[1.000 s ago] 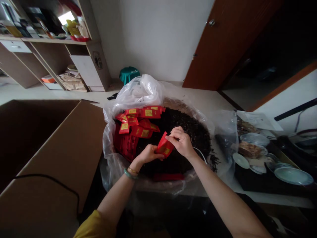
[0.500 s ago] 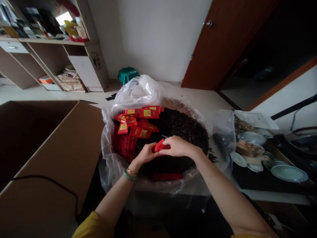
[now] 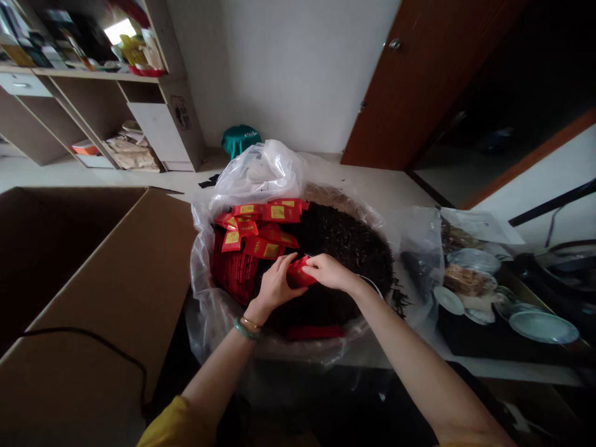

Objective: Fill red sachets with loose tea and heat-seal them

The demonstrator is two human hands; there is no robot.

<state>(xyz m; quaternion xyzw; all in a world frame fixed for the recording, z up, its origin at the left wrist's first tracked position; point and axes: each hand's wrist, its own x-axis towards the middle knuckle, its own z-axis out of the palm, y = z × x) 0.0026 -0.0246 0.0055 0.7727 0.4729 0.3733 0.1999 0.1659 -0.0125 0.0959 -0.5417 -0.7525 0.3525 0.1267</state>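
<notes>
Right hand (image 3: pixel 331 273) pinches red packet (image 3: pixel 299 272) at one end; left hand (image 3: pixel 274 288) half-curled around, can't tell if gripping. Probably light, soft, slick; hold edges.

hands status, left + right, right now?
Left hand: curved around the left end of the red packet, thumb and fingers apart; firm grip or light touch, cannot tell.
Right hand: closed, pinching the same packet's right end.
</notes>
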